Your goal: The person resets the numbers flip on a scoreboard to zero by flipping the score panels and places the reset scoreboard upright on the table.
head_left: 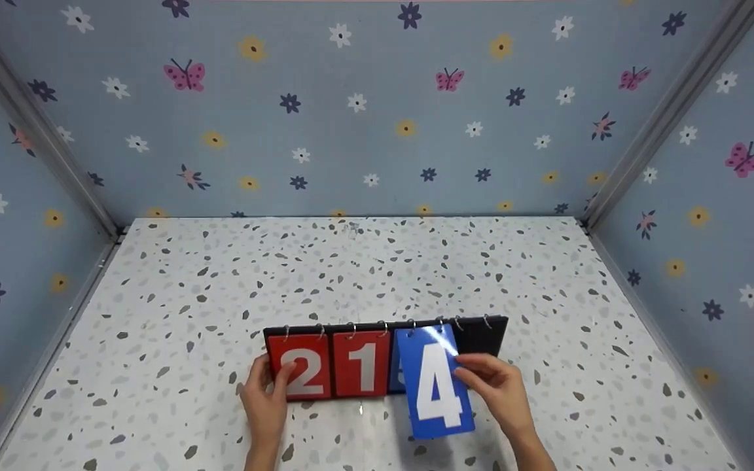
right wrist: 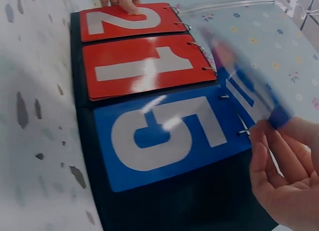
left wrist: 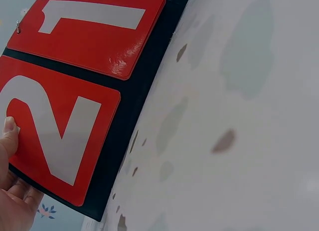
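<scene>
A black flip scoreboard (head_left: 484, 337) with ringed number cards stands tilted on the speckled table. My left hand (head_left: 264, 398) grips its left end, thumb on the front of the red "2" card (head_left: 305, 386) and fingers behind the board. Beside that hangs the red "1" card (head_left: 377, 366). With thumb and fingertips my right hand (head_left: 501, 389) pinches the right edge of the blue "4" card (head_left: 417, 340), lifted away from the board on its rings. Under it, in the right wrist view, a blue "5" card (right wrist: 202, 141) lies against the backing.
White speckled tabletop (head_left: 351, 275) spreads around the board. Blue panels with flowers and butterflies form a back wall (head_left: 364, 72) and side walls (head_left: 737, 216), joined by grey corner posts (head_left: 671, 98). The board's far right section shows bare black backing with rings.
</scene>
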Available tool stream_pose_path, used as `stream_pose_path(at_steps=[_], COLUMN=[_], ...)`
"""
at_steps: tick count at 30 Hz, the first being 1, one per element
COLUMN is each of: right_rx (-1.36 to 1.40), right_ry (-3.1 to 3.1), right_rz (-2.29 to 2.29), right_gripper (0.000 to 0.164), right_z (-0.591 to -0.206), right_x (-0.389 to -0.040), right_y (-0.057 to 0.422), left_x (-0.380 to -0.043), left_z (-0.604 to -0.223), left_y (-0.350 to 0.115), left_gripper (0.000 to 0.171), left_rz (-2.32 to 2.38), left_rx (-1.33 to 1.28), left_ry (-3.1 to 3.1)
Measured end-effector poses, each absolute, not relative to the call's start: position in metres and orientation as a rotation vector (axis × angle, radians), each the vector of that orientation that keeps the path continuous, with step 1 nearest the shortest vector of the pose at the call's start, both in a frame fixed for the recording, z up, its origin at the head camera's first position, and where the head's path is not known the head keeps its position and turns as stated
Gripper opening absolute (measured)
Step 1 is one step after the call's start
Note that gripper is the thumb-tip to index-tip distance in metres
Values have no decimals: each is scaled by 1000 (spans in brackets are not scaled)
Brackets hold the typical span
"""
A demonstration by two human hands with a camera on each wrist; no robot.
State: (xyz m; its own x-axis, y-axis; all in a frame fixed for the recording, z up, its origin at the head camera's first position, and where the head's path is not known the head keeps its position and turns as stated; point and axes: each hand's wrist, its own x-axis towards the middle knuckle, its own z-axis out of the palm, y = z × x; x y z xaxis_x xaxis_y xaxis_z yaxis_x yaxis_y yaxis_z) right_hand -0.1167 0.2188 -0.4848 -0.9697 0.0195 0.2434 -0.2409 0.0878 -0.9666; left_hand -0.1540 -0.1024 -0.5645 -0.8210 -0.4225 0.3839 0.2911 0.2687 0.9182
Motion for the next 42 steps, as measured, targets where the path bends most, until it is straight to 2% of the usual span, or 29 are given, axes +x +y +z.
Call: stream_pose_path(at_steps=[7, 14, 20, 30, 42], right_rx=[426, 564, 676, 565, 367], right_ry=[-2163, -2027, -1880, -1875, -2052], right_rz=[2062, 1886, 1826, 1750, 1603], right_gripper=[21, 16, 21, 9, 8], right_z=[-470, -459, -440, -422, -420], right_x=[-121, -138, -153, -177, -199], right_y=[228, 223, 213, 201, 193], left_x=[-153, -154, -154, -148, -154], left_z=[-562, -562, -562, -543, -566], left_y=[-102, -101, -101, -98, -103], left_gripper=[24, 24, 26, 24, 23], left_rz=[-1580, -1572, -1580, -1565, -1596], left_rx=[116, 114, 115, 135, 102], left_ry=[-1999, -1973, -1997, -2016, -1956])
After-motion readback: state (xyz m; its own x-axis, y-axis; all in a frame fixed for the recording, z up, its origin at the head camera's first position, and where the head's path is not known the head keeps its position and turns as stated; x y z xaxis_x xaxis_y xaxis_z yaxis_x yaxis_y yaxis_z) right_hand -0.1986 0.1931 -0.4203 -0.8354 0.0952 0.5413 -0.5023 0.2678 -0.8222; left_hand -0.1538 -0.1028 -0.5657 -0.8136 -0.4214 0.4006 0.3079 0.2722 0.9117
